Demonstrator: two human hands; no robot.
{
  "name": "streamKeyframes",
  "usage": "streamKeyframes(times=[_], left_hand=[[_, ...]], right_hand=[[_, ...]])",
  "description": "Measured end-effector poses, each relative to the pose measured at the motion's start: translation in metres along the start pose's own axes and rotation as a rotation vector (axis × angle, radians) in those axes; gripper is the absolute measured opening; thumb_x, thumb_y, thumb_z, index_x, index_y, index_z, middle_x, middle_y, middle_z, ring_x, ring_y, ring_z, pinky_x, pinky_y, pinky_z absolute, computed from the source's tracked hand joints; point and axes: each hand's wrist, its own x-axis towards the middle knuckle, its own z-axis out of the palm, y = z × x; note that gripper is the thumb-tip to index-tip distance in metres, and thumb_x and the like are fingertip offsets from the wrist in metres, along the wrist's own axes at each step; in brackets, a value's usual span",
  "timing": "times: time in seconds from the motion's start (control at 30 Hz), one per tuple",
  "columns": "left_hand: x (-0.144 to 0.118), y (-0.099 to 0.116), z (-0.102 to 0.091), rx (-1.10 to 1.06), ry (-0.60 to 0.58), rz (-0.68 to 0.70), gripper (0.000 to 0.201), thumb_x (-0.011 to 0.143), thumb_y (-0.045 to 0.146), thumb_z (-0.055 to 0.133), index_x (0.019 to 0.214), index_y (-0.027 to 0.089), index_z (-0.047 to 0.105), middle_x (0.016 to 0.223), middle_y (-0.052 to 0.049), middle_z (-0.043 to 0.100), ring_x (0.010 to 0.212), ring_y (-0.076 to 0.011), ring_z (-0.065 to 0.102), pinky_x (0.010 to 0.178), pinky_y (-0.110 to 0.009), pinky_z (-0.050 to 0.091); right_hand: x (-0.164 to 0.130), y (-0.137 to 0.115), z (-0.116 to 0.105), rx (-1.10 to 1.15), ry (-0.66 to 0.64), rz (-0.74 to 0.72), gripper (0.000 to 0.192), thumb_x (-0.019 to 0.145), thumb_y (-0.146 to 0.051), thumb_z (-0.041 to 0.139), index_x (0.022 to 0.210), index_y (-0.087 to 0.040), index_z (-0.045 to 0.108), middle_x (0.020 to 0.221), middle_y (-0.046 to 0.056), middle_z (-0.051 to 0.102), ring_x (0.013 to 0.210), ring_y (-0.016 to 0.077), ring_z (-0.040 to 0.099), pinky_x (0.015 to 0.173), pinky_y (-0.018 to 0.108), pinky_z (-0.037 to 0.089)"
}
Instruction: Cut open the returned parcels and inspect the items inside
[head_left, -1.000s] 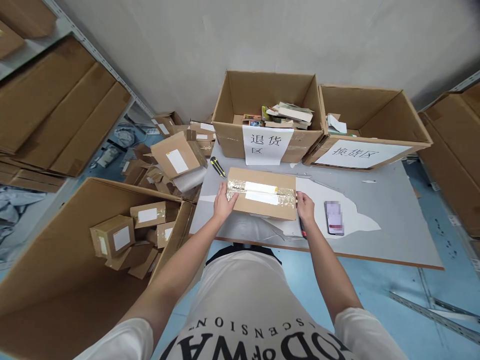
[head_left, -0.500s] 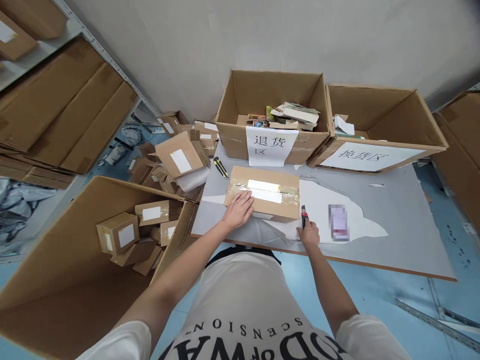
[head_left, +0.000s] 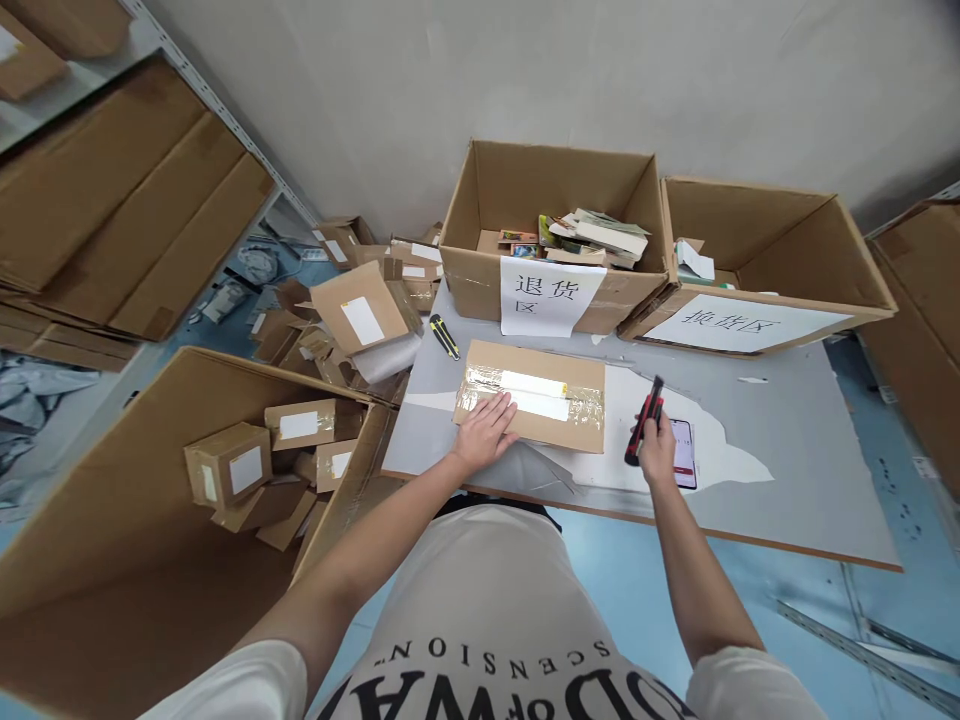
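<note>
A taped cardboard box [head_left: 555,420] with white labels lies on the grey table. My left hand [head_left: 486,430] rests on its near left part, fingers stretched out flat across the tape and a label. My right hand [head_left: 657,448] is closed around a red and black utility knife [head_left: 646,420], held up to the right of the box and apart from it. Partly behind that hand a phone [head_left: 683,455] with a lit screen lies on the table. A second cutter, yellow and black [head_left: 444,337], lies beyond the box's far left corner.
At the back stand two open cartons, one with books [head_left: 480,295], the other with a white sign [head_left: 739,325]. To the left, a big open carton [head_left: 97,560] holds several small parcels. More parcels [head_left: 360,310] are heaped at the table's left edge [head_left: 409,435].
My right hand has moved right and up with the utility knife, away from the box's right end and over by the phone. My left hand stays on the box.
</note>
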Motion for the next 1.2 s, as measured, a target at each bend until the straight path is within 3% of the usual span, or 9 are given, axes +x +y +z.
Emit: streamKeyframes(times=[0.07,0.13,0.27,0.33,0.4,0.47,0.53,0.8,1.2], left_hand=[[0.0,0.0,0.0,-0.002,0.001,-0.003,0.056,0.092,0.043,0.043,0.142,0.017,0.04,0.144,-0.013,0.044,0.137,-0.0243,0.035,0.113,-0.04,0.027],[0.0,0.0,0.0,-0.001,0.002,-0.003,0.056,0.092,0.043,0.042,0.142,0.017,0.04,0.144,-0.013,0.044,0.137,-0.0246,0.036,0.113,-0.041,0.027],[-0.001,0.001,0.001,0.003,0.013,0.003,0.055,0.092,0.043,0.041,0.142,0.018,0.04,0.144,-0.013,0.043,0.137,-0.0251,0.035,0.113,-0.042,0.028],[-0.002,0.001,0.002,0.001,0.023,0.006,0.055,0.092,0.044,0.041,0.141,0.017,0.041,0.145,-0.013,0.043,0.137,-0.0254,0.035,0.112,-0.043,0.028],[-0.002,0.0,0.003,-0.003,0.031,0.008,0.055,0.093,0.044,0.04,0.141,0.017,0.041,0.145,-0.014,0.043,0.138,-0.0256,0.035,0.112,-0.043,0.028],[-0.002,0.0,0.004,-0.003,0.035,0.009,0.055,0.093,0.044,0.04,0.14,0.017,0.042,0.145,-0.014,0.043,0.138,-0.0257,0.034,0.112,-0.043,0.028],[-0.003,-0.001,0.006,-0.004,0.036,0.01,0.055,0.093,0.045,0.04,0.139,0.016,0.043,0.145,-0.014,0.043,0.138,-0.026,0.034,0.112,-0.043,0.028],[-0.003,-0.001,0.005,-0.037,0.054,0.004,0.055,0.092,0.047,0.041,0.137,0.016,0.045,0.145,-0.014,0.043,0.137,-0.0262,0.036,0.114,-0.041,0.025],[-0.002,-0.003,0.009,0.123,0.074,0.022,0.054,0.093,0.049,0.037,0.136,0.016,0.048,0.145,-0.011,0.044,0.135,-0.0234,0.039,0.107,-0.039,0.033]], right_hand=[[0.009,-0.042,-0.003,0.207,-0.054,0.013,0.064,0.087,-0.06,0.038,0.141,-0.026,0.034,0.103,0.006,0.058,0.061,0.0119,0.06,0.053,0.026,0.05],[0.017,-0.084,0.003,0.277,-0.235,0.01,0.069,0.086,-0.062,0.039,0.146,-0.029,0.027,0.1,0.005,0.059,0.054,0.0099,0.058,0.048,0.025,0.049],[0.029,-0.144,0.036,0.12,-0.642,-0.05,0.07,0.087,-0.048,0.047,0.149,-0.026,0.023,0.09,0.004,0.065,0.051,0.011,0.058,0.048,0.027,0.051],[0.032,-0.162,0.059,-0.048,-0.78,-0.222,0.07,0.086,-0.034,0.049,0.15,-0.023,0.022,0.095,0.005,0.067,0.062,0.0144,0.064,0.059,0.031,0.055],[0.033,-0.175,0.081,-0.228,-0.869,-0.467,0.066,0.086,-0.024,0.047,0.149,-0.022,0.026,0.113,0.008,0.065,0.087,0.02,0.066,0.077,0.036,0.055],[0.032,-0.185,0.1,-0.368,-0.941,-0.684,0.06,0.087,-0.019,0.044,0.146,-0.025,0.032,0.131,0.007,0.057,0.112,0.0226,0.058,0.093,0.04,0.048],[0.03,-0.191,0.114,-0.475,-1.011,-0.817,0.058,0.089,-0.016,0.04,0.145,-0.027,0.034,0.136,0.004,0.054,0.12,0.0209,0.053,0.098,0.039,0.045],[0.026,-0.198,0.13,-0.853,-1.03,-0.917,0.067,0.085,-0.005,0.038,0.147,-0.029,0.031,0.127,0.006,0.059,0.099,0.0184,0.064,0.078,0.026,0.048],[0.013,-0.242,0.136,-1.247,-1.094,-0.893,0.06,0.091,-0.015,0.039,0.147,-0.03,0.028,0.122,0.012,0.059,0.091,0.0246,0.067,0.069,0.029,0.045]])
